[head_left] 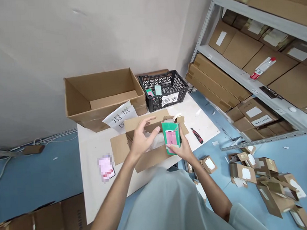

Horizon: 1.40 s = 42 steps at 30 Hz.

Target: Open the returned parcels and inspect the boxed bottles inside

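Desk [93, 197]: white, carries the rest. Large box [89, 116]: open-topped, stands at the back left. Black basket [154, 104]: sits beside it. Small carton [120, 149]: lies open in front. Left hand [144, 136]: fingers spread over the carton, apparently empty. Right hand [183, 146]: grips the green box [171, 136] above the carton's right end; a one-handed hold could let it slip. Knife [197, 135]: lies near the desk's front edge; a nudge could knock it off.
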Each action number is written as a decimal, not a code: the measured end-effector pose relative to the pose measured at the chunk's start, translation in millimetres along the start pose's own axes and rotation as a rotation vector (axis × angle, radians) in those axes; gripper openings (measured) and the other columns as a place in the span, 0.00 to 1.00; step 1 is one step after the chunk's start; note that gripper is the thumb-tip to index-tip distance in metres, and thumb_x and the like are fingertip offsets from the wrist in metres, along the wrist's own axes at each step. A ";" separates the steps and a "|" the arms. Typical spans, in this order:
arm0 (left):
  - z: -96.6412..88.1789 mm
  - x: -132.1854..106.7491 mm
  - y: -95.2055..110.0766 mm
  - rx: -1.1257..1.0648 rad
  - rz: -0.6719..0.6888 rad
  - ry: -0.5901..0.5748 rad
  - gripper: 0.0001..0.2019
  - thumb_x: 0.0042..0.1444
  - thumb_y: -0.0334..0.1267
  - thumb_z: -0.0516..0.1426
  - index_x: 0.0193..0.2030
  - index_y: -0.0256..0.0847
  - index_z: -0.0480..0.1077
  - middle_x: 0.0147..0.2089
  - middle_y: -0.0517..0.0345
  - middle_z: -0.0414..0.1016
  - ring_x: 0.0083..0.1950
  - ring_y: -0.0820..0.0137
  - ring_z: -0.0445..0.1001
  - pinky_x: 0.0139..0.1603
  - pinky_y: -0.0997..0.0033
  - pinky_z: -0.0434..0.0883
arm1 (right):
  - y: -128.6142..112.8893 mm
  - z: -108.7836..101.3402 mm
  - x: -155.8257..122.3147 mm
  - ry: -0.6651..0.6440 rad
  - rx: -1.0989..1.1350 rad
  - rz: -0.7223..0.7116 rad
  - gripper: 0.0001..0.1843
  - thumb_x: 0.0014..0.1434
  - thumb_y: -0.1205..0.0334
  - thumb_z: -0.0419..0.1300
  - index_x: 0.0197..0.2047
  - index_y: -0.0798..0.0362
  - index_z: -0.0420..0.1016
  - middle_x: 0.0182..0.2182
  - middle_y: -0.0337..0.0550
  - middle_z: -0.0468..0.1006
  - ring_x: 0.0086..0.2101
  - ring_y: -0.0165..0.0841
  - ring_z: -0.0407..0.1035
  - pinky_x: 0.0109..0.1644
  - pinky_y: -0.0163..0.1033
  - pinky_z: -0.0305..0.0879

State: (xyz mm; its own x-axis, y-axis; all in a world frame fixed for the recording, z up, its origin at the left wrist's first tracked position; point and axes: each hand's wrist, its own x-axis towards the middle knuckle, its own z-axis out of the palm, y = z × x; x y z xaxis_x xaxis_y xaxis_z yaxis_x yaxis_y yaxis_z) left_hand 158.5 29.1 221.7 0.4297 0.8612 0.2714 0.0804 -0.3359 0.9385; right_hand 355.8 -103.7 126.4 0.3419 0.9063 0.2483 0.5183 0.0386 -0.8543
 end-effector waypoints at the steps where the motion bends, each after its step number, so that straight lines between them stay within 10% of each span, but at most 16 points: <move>1: 1.7 10.3 5.6 0.057 0.021 -0.024 0.19 0.66 0.49 0.64 0.61 0.46 0.78 0.65 0.49 0.82 0.70 0.52 0.77 0.73 0.48 0.72 | 4.5 -3.8 -0.3 -0.025 -0.032 -0.010 0.63 0.63 0.44 0.75 0.87 0.54 0.45 0.79 0.62 0.63 0.77 0.54 0.61 0.79 0.62 0.64; 10: 50.3 98.9 21.9 0.375 -0.148 -0.560 0.16 0.59 0.53 0.67 0.45 0.45 0.85 0.46 0.53 0.89 0.47 0.57 0.84 0.50 0.63 0.76 | 46.1 -59.8 23.5 -0.263 -0.177 -0.056 0.62 0.67 0.47 0.73 0.89 0.47 0.38 0.66 0.59 0.75 0.64 0.54 0.76 0.65 0.58 0.79; 16: 82.8 150.0 16.5 0.397 -0.344 -0.945 0.07 0.45 0.38 0.68 0.33 0.44 0.80 0.29 0.62 0.83 0.31 0.66 0.78 0.33 0.70 0.69 | 65.4 -95.3 48.7 -0.425 -0.197 -0.087 0.58 0.69 0.49 0.71 0.89 0.40 0.41 0.58 0.52 0.75 0.55 0.51 0.78 0.58 0.54 0.81; 23: 103.8 178.2 15.5 0.168 -0.277 -0.521 0.19 0.46 0.41 0.73 0.47 0.41 0.83 0.41 0.55 0.86 0.44 0.64 0.83 0.47 0.66 0.78 | 92.3 -129.3 81.4 -0.401 -0.141 -0.070 0.60 0.68 0.49 0.70 0.89 0.41 0.36 0.61 0.52 0.75 0.59 0.51 0.76 0.60 0.52 0.79; 32: 80.0 193.1 23.1 0.122 -0.222 0.161 0.25 0.58 0.50 0.71 0.60 0.42 0.85 0.53 0.48 0.88 0.54 0.58 0.84 0.51 0.62 0.85 | 165.5 -157.3 88.4 -0.324 -0.204 -0.017 0.62 0.66 0.47 0.68 0.89 0.43 0.34 0.63 0.54 0.76 0.61 0.52 0.76 0.62 0.55 0.77; 42: 73.5 187.3 50.4 0.256 -0.230 0.082 0.24 0.59 0.53 0.71 0.58 0.42 0.87 0.56 0.45 0.87 0.56 0.56 0.83 0.48 0.64 0.84 | 233.4 -110.8 62.6 -0.455 -0.570 0.424 0.57 0.67 0.53 0.63 0.89 0.54 0.38 0.66 0.61 0.75 0.60 0.54 0.76 0.62 0.50 0.74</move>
State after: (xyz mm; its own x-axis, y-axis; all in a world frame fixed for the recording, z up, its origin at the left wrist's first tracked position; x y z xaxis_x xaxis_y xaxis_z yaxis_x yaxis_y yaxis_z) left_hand 309.2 145.4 304.1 0.3018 0.9495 0.0854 0.3938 -0.2057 0.8959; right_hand 585.0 -84.6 -6.8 0.3110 0.8821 -0.3539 0.7756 -0.4508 -0.4419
